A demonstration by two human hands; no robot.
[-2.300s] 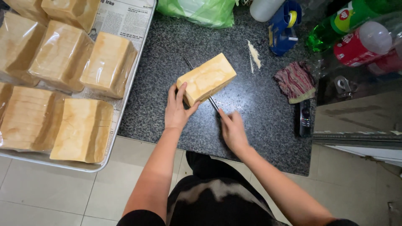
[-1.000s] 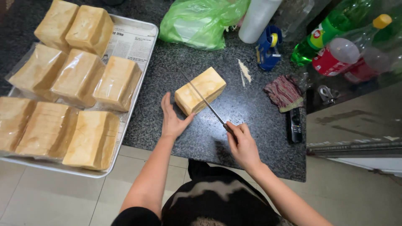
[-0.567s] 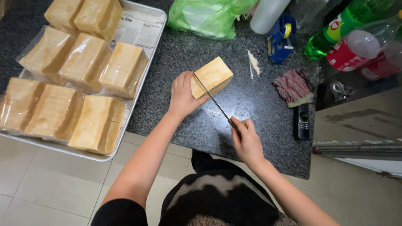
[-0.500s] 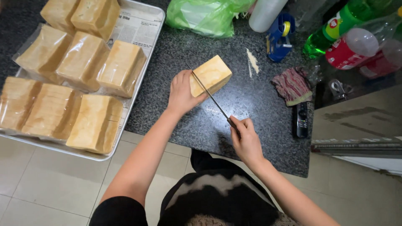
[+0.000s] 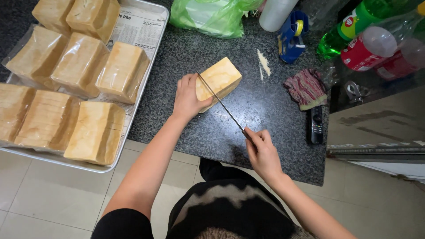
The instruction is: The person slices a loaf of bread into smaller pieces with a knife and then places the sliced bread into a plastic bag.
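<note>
Head view showed a pale yellow, rectangular bread loaf [image 5: 220, 79] at frame centre; left hand [image 5: 188, 96] gripped it, right hand [image 5: 262, 150] held the knife [image 5: 221, 105].

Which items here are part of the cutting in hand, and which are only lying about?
In use: bread loaf, knife, left hand, right hand.
Lying about: tray of bagged loaves, green bag, bottles, folded cloth, black remote.

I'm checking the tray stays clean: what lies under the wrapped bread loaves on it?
Printed newspaper lines the metal tray, showing between the wrapped loaves. How far the paper reaches under them is hidden, as is most of the tray's floor.
</note>
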